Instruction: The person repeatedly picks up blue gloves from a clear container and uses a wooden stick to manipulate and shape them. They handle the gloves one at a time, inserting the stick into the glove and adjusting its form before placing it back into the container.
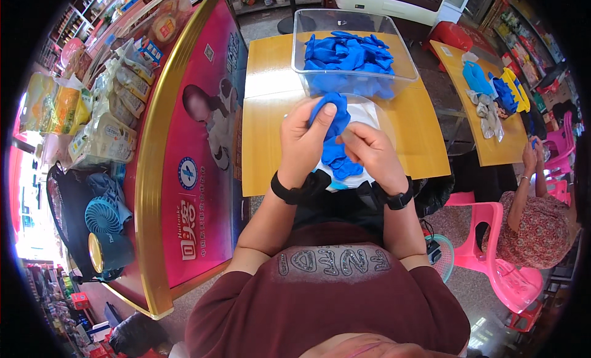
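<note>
Over the near part of the wooden table, my left hand (pixel 303 136) is closed round a blue cloth piece (pixel 333 107), its thumb lying on top. My right hand (pixel 374 153) is just to the right, its thumb and fingers pinched at the lower edge of the same piece; what exactly they grip is hidden. Beneath the hands, more blue cloth (pixel 341 164) lies on a white sheet or board (pixel 368 112). A clear plastic bin (pixel 388 86) stands beyond my hands, heaped with crumpled blue cloth pieces (pixel 348 53).
A pink-sided counter (pixel 203 173) with packaged goods and a small blue fan (pixel 106 214) runs along the left. On the right, another person sits by a pink chair (pixel 486 235) and a second table (pixel 498 145) with blue, yellow and grey items. A black-and-white appliance (pixel 391 4) stands behind.
</note>
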Available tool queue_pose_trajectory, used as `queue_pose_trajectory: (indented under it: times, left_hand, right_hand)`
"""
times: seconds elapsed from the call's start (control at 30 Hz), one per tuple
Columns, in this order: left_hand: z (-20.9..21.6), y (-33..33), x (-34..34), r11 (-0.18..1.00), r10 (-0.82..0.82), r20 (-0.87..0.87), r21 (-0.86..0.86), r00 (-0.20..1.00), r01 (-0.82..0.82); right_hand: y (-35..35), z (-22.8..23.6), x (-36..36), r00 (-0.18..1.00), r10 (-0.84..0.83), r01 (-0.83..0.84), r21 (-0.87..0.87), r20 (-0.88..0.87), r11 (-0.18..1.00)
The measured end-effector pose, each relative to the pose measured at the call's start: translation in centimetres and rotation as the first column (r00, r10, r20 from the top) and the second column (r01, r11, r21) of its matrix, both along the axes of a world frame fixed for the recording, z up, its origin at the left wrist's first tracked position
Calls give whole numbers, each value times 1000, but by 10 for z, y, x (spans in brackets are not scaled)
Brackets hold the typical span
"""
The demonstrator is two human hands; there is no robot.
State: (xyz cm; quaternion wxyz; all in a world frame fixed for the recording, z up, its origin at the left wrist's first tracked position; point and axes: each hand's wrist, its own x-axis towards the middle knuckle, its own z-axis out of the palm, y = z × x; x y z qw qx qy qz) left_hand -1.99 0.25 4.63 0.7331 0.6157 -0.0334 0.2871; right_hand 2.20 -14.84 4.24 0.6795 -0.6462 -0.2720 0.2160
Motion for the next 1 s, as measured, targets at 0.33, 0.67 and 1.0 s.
queue_pose_trajectory:
  times: [0.33, 0.67, 1.0]
  left_hand:
    - [-11, 10, 7, 999, -9, 112, 39, 994, 5]
    - [-11, -8, 1, 990, -78, -210, 102, 975, 101]
    - [-12, 4, 7, 981, 2, -221, 190, 975, 41]
  right_hand:
    - [4, -6, 1, 936, -169, 197, -60, 310, 979]
    - [-2, -7, 5, 877, -384, 388, 46, 288, 921]
    - [-3, -9, 3, 870, -256, 304, -51, 421, 951]
